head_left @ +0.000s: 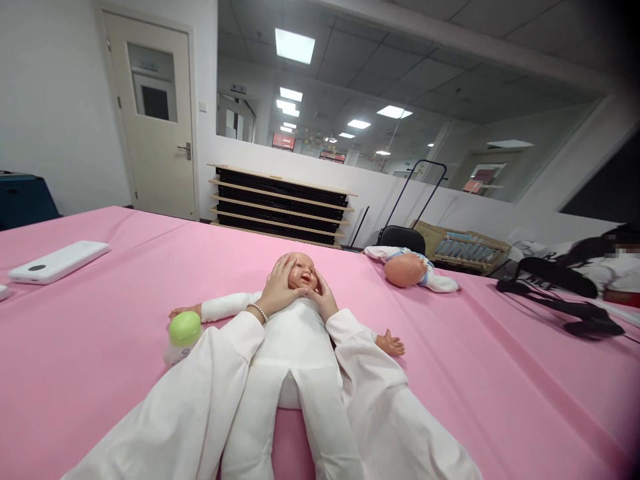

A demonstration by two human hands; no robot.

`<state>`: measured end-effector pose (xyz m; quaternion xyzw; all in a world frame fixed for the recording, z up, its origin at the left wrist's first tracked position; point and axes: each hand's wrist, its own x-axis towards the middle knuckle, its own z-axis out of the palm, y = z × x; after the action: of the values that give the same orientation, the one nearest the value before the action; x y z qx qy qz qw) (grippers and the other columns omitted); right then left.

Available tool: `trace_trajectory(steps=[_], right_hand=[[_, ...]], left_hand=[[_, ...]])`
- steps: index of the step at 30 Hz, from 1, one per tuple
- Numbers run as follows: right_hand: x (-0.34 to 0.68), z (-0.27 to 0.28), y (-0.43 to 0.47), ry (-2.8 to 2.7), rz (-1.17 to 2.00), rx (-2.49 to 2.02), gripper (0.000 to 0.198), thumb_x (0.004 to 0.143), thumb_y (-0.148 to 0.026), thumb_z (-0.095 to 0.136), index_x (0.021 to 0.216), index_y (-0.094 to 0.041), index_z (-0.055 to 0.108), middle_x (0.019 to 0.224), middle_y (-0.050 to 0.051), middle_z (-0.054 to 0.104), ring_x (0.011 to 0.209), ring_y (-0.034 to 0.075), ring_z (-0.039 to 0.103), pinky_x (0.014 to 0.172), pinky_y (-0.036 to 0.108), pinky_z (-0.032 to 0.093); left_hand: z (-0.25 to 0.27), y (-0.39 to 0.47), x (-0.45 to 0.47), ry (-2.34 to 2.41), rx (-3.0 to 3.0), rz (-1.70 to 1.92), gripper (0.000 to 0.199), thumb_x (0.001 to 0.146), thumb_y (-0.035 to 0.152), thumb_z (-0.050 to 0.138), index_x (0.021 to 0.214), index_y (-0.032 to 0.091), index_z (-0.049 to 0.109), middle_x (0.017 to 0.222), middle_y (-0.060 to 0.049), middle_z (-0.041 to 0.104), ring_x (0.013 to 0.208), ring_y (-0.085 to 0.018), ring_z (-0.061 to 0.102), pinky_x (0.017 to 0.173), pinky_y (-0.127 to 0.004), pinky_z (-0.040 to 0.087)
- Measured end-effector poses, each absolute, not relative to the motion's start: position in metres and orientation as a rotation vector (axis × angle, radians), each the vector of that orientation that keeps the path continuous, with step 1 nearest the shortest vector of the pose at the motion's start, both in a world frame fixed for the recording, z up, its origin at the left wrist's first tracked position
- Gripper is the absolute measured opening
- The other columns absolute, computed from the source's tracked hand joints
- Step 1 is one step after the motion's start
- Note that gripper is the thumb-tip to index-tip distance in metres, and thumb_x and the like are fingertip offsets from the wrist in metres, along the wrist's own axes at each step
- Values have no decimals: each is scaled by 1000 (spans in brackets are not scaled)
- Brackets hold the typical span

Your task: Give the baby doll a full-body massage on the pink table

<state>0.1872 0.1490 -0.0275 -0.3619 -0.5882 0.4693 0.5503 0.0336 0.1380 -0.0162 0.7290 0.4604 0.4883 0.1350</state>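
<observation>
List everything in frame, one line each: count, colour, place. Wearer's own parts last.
baby doll: 1, white suit, lying face up at table centre
second doll: 1, white clothes, lying far right of centre
bottle: 1, green cap, beside the doll's arm on the left
flat device: 1, white, far left on the table
tablecloth: 1, pink, covers the table
black stand: 1, black, right edge of the table
stacked trays: 1 stack, black and wood, by the back wall
door: 1, beige, back left
other person: 1, white top, far right
left hand: 1, bracelet at wrist, cupping the doll's head
right hand: 1, white sleeve, on the head's other side
</observation>
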Motion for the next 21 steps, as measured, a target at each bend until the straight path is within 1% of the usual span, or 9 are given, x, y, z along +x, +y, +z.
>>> trace_trajectory(steps=[3,5,8,10,11,14,16,18,21], right_hand=[[189,-29,151,-1414,1114,-834,94,53,-43,76,134,-18,36,137,11,37,125,26,39,103,39,36],[191,-31,154,-1406,1150,-806,89,56,-44,75,133,-19,38,138,9,37,125,25,39,104,39,35],[193,-34,157,-1326,1201,-775,78,62,-49,69,129,-19,44,135,8,41,125,24,39,106,39,32],[192,-34,156,-1286,1201,-769,72,65,-51,66,127,-20,47,133,8,44,124,24,41,105,40,33],[191,-33,156,-1291,1194,-773,74,63,-51,67,127,-20,46,133,8,45,123,24,42,105,40,34],[188,-31,153,-1345,1149,-812,88,52,-43,77,130,-20,43,132,10,45,122,25,43,103,39,37],[187,-30,153,-1347,1136,-825,92,48,-42,79,130,-21,43,132,10,45,121,26,44,102,39,38],[187,-29,153,-1335,1152,-807,87,50,-46,77,127,-21,46,131,10,46,120,26,45,102,40,37],[189,-28,153,-1300,1196,-773,76,56,-55,71,122,-21,52,130,9,48,121,26,44,104,42,34]], left_hand=[[-18,140,33,1325,2136,1424,82,66,41,67,135,17,31,145,-13,24,134,-28,18,107,-47,20],[-19,143,32,1292,2139,1432,75,71,39,62,136,16,30,145,-13,23,135,-27,16,109,-46,18],[-20,145,31,1247,2097,1441,58,83,36,45,135,16,32,145,-12,24,135,-23,16,110,-43,15],[-19,144,31,1244,2065,1440,54,85,37,41,134,17,34,145,-11,25,135,-22,17,110,-43,15],[-18,142,32,1255,2057,1439,57,83,39,45,134,18,34,145,-10,25,135,-23,17,110,-45,16],[-16,137,34,1305,2061,1438,76,69,43,64,134,21,32,145,-10,25,134,-27,18,108,-48,20],[-16,137,34,1327,2069,1431,80,66,42,67,135,21,32,145,-11,24,134,-28,18,107,-48,20],[-18,140,33,1314,2079,1423,73,72,41,61,135,19,31,145,-11,23,134,-26,17,108,-47,18],[-20,144,32,1278,2050,1432,54,85,39,42,134,18,32,145,-11,24,135,-22,17,110,-45,15]])
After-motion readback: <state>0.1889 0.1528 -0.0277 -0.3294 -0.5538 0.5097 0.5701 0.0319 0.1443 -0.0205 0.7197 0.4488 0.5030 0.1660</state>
